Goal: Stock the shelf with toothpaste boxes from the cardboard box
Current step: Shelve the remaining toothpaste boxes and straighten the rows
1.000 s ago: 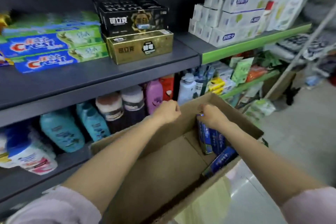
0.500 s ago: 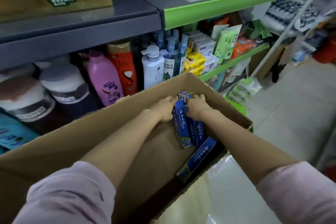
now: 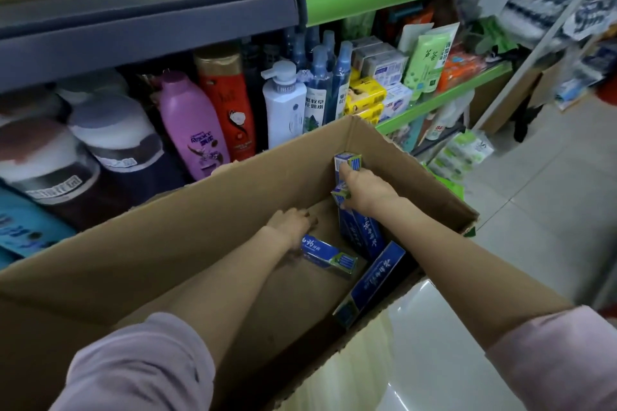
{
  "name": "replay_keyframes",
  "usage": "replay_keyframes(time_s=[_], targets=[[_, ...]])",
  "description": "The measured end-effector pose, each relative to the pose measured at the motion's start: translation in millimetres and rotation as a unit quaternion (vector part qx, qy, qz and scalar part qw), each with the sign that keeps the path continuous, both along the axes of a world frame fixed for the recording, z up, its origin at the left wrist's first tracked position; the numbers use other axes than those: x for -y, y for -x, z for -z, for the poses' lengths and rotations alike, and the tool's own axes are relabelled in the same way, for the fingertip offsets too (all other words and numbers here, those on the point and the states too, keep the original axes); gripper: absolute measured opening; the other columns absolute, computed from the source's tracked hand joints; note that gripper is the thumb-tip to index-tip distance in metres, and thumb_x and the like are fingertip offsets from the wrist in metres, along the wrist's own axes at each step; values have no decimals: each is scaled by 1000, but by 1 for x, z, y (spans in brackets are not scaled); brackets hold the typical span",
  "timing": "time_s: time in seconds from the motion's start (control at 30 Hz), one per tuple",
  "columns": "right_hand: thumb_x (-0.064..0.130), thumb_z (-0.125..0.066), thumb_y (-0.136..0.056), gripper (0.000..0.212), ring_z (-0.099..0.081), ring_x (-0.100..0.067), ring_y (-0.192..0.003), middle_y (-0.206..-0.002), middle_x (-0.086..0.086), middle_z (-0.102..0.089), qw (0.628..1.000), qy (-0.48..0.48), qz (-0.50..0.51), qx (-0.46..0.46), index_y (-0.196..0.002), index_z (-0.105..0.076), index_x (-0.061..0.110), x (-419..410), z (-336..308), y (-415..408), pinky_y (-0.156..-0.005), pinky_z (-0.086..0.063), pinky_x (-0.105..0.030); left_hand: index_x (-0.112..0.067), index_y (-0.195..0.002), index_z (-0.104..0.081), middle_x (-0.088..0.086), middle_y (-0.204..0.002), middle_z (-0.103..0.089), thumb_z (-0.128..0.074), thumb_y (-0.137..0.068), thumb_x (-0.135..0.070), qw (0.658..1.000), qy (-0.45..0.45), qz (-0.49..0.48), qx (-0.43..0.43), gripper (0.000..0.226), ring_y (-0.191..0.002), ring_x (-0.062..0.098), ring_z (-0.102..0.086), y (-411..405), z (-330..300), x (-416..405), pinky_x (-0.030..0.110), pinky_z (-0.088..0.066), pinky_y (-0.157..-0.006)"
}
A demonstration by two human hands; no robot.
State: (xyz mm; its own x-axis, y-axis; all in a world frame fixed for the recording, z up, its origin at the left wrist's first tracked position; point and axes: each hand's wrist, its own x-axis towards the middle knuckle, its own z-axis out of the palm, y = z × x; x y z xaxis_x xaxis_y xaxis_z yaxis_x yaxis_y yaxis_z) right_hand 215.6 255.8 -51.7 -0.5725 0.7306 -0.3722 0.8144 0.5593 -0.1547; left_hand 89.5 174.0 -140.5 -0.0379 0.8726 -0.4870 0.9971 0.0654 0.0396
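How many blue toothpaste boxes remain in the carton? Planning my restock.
About 4 visible: upright ones at the right hand, one under the left hand, one leaning nearer. More may hide.

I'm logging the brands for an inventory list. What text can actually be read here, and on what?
"Rejoice": purple bottle.
"84": white bottle on the lower green shelf.
Chinese characters on the blue toothpaste boxes, red bottle, dark-blue bottles and green pouch: too blurred to read.
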Motion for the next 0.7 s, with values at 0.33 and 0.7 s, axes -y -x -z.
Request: replay_keyframes(time_s=[0.33,0.7], targets=[[20,-75,-77,54,-58,-31,-107,-119,-18,-57,985,39,81,-144,-120,-48,3,9,-14,-8,-85,-52,-38,-8,-123,-53,16,-126,-55,-62,-87,-19,979,8,-168,113,38,-119,32,-53,24,13,38,34,-41,-98],[27,-71,-81,42,-49,-6,-72,-82,13,-51,904,66,123,-404,-110,-47,9,82,-95,-2,-54,-37,-19,-12,-110,-46,-2,-101,-60,-59,-83,10,751,-186,-345,532,38,-87,3,-57,21,-105,117,13,-50,-72]])
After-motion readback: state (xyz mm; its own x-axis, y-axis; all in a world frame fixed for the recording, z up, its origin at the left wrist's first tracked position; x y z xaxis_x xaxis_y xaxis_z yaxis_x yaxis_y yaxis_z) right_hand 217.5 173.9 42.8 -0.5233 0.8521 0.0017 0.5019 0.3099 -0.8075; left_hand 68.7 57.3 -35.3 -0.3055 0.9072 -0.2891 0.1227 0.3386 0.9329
